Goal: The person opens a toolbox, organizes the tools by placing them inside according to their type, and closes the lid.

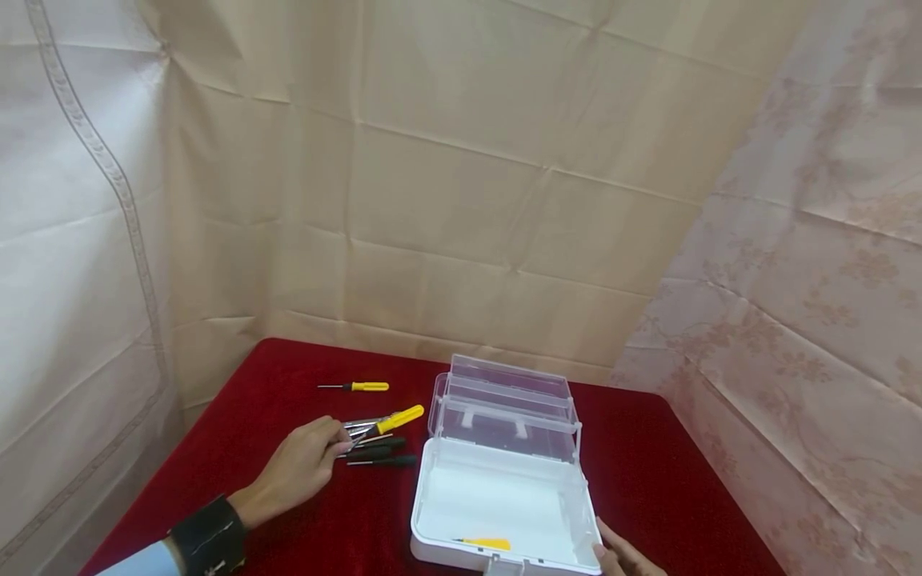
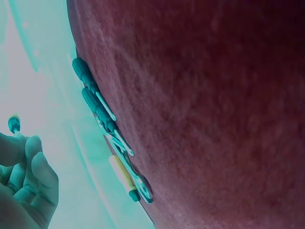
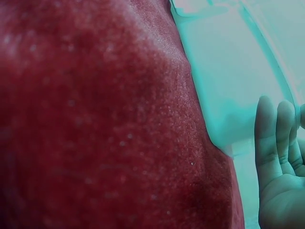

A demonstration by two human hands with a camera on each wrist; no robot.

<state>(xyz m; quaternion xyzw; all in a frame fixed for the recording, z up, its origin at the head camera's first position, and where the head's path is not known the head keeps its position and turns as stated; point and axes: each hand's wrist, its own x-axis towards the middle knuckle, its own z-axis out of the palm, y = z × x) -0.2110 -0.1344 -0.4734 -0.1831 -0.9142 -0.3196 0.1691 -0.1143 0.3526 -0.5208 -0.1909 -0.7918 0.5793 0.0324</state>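
In the head view my left hand pinches a yellow-handled screwdriver by its metal shaft, handle pointing up and right. Below it lie dark-handled screwdrivers and some shiny metal tools; in the left wrist view one is a wrench. My right hand holds the near right corner of a white plastic box, thumb at the rim. Its fingers lie along the outer wall in the right wrist view. Inside the box, near its front, is a small yellow-handled screwdriver.
Clear plastic lid and tray parts lean back behind the box. Another yellow-handled screwdriver lies farther back on the red cloth-covered table. Cloth curtains hang behind the table and at both sides. The box has a front latch.
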